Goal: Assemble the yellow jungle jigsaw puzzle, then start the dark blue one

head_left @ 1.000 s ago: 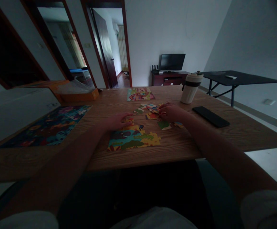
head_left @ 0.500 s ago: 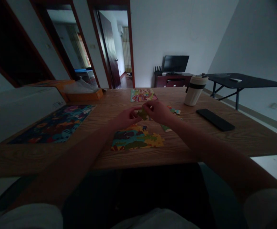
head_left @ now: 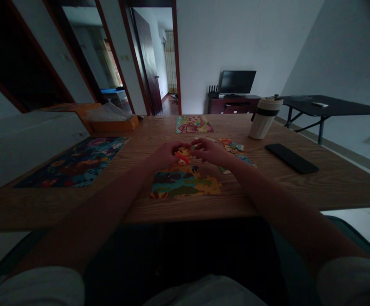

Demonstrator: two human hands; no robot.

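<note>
On the wooden table [head_left: 267, 187] a partly assembled colourful puzzle [head_left: 185, 185] lies in front of me. My left hand [head_left: 165, 154] and my right hand [head_left: 210, 150] meet just beyond its far edge, fingers curled together on a red-orange puzzle piece [head_left: 183, 155] held between them. Several loose pieces [head_left: 234, 147] lie to the right of my right hand.
A finished dark puzzle [head_left: 76, 160] lies at left beside a white box [head_left: 25, 140] and an orange box [head_left: 108, 121]. A picture card [head_left: 193, 124] sits at the far middle. A white tumbler [head_left: 265, 117] and a black phone [head_left: 291, 158] are at right.
My right hand left the loose pieces and came to meet my left hand over the puzzle's far edge. Both hands have since lowered toward the puzzle, a piece between them.
</note>
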